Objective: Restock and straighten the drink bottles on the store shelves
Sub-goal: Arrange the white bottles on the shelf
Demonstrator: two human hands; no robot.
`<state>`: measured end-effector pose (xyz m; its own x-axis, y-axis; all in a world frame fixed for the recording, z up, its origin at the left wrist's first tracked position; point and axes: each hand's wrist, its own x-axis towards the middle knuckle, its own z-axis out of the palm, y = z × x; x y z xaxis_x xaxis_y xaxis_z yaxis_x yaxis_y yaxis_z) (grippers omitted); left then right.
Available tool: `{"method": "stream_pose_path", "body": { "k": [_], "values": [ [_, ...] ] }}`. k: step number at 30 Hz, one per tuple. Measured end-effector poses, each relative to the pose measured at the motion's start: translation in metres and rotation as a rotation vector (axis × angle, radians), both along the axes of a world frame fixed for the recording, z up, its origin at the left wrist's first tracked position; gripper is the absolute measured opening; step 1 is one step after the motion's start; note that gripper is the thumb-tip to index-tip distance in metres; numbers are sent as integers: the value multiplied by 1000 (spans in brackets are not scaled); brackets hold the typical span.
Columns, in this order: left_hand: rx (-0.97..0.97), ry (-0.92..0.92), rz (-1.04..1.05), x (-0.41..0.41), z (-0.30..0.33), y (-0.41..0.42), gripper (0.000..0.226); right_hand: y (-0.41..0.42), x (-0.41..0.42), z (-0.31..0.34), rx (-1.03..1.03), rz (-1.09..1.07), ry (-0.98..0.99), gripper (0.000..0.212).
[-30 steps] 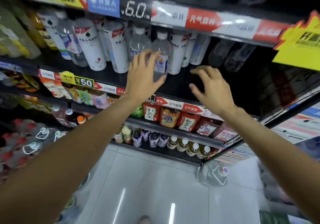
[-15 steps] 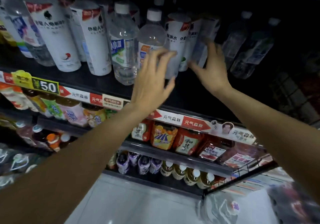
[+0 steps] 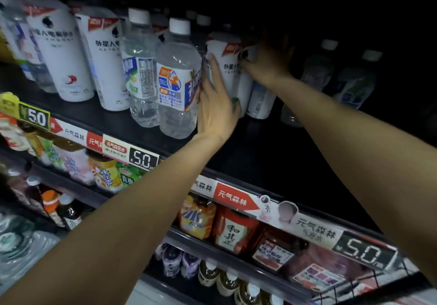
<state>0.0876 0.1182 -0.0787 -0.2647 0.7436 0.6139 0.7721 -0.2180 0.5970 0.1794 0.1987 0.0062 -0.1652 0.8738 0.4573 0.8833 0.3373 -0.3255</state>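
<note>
On the upper dark shelf [image 3: 272, 163], seen from the head camera, both hands work on one white-sleeved bottle [image 3: 228, 68] that stands just behind a clear water bottle with an orange-and-blue label [image 3: 176, 80]. The left hand [image 3: 218, 106] lies against the sleeved bottle's lower front with its fingers straight, pressing and not clasping; I judge this steadies the base so it cannot tip while it is shifted. The right hand [image 3: 267, 62] reaches deeper into the shadow, fingers curled over the same bottle's shoulder, apparently gripping it to draw it forward or turn its label outward, though the dimness hides the exact hold. To the left, more white-sleeved bottles [image 3: 63, 51] and a second clear water bottle [image 3: 140, 68] stand upright near the shelf's front edge, labels outward, probably the line this one is meant to join. Farther right, dim clear bottles [image 3: 352, 85] sit well back. Price tags [image 3: 143, 159] run along the shelf edge, with more drinks below.
</note>
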Motion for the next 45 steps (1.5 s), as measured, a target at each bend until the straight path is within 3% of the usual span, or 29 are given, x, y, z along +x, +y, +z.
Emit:
{"method": "stream_pose_path", "body": {
  "k": [4, 7, 11, 16, 25, 29, 34, 40, 45],
  "values": [
    [19, -163, 65, 9, 4, 10, 93, 18, 8, 3, -41, 36, 89, 119],
    [80, -168, 32, 19, 1, 2, 92, 13, 26, 1, -84, 66, 179, 102],
    [129, -117, -143, 13, -8, -18, 93, -18, 51, -12, 22, 78, 390, 127],
    [120, -48, -273, -7, -4, -34, 100, -93, 60, -26, 95, 144, 514, 90],
    [-107, -110, -287, -22, 23, -39, 117, -134, 76, -18, 16, 142, 731, 69],
    [-143, -265, -336, -20, 32, -33, 115, -139, 65, -35, -133, 114, 766, 81],
    [-184, -350, -303, -18, 38, -37, 77, -152, 53, -54, -137, -47, 787, 80],
    [-90, -457, -416, -26, 38, -91, 82, -206, 26, -43, 79, -17, 789, 74],
    [-114, -469, -522, -50, 67, -156, 83, -277, 16, -1, 76, 40, 768, 85]
  ]
}}
